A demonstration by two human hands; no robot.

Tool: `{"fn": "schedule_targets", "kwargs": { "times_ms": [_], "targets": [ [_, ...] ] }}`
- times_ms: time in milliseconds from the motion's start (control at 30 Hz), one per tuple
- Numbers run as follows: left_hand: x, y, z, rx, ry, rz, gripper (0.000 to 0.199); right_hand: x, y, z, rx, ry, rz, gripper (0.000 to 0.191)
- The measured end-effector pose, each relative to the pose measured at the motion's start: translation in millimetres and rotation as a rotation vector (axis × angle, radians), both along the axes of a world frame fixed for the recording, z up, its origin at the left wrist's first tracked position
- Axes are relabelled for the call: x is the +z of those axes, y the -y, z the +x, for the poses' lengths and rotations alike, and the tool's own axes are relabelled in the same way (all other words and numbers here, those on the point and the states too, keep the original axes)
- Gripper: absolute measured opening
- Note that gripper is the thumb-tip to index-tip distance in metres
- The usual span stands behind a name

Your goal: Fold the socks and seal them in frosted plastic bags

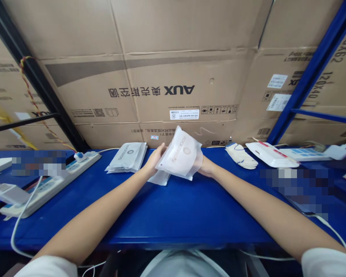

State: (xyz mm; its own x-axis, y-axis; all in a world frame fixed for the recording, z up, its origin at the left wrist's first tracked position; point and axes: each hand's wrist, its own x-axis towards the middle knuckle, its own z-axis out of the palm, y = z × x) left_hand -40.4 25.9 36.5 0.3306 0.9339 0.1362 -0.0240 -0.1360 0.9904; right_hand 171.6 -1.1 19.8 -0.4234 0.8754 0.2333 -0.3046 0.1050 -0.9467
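Desk (184, 215) passable front-centre; stacked packets (128, 157) block left rear, power strip (36, 198) far left, socks (241, 156) right rear, cardboard (161, 34) the back.

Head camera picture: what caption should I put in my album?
Left hand and right hand hold a printed pouch over a blue table.
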Motion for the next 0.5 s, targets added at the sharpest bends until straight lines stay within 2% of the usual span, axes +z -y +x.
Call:
{"fn": "schedule_targets", "kwargs": {
  "times_ms": [33,100,200,267,333,500],
  "targets": [
    [2.5,2,2,-0.074,0.071,-0.147,0.061,-1.5,0,1,0.032,0.042,-0.009,0.063],
    [3.2,10,8,-0.168,0.136,-0.333,0.06,-3.9,0,2,0.1,0.11,-0.095,0.056],
    [-3.9,21,20,-0.117,0.116,-0.394,0.047,-6.0,-1,5,0.157,0.152,-0.304,0.037],
    [-9.0,26,25,-0.078,0.111,-0.42,0.047,-7.1,-2,5,0.147,0.169,-0.375,0.031],
    [-11.1,30,29,-0.058,0.123,-0.445,0.049,-8.4,-3,3,0.123,0.177,-0.355,0.028],
    [-6.6,35,33,-0.053,0.147,-0.411,0.047,-9.8,0,-5,0.039,0.136,-0.146,0.029]
  ]
}}
